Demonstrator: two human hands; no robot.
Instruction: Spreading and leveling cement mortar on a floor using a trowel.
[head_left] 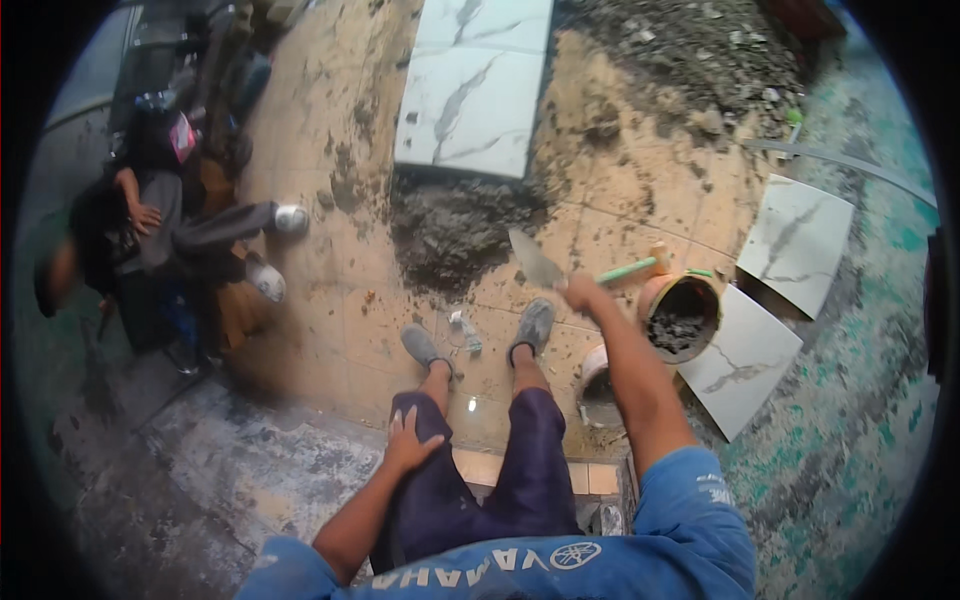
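Tan tiled floor [310, 310] spans mid-frame. Another person [160, 215] sits at left; lower centre, the left hand [408, 444] lies spread on a thigh [425, 500]. Well apart, mid-frame, the right hand [580, 293] grips a trowel [533, 262], near a bucket [652, 293] holding grey mortar [678, 335] right of centre.

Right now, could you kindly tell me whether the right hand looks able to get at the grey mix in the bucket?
Probably yes: the right hand, closed around a trowel, is close to the bucket, whose open mouth leaves the grey mix uncovered, and nothing seems to block the way.
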